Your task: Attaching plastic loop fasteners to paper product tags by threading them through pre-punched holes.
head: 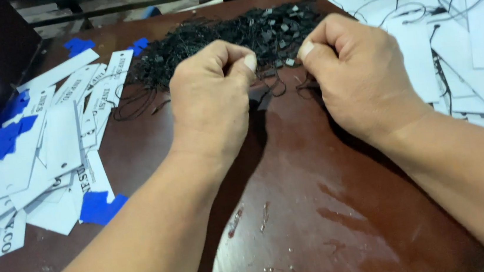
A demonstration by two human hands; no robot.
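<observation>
- Single view: a head-worn camera looks steeply down and forward over the person's forearms onto a dark red-brown table.
- Range: close (the left hand and right hand fill the centre of the frame).
- Far edge: the table's rear border and a metal rail beyond it.
</observation>
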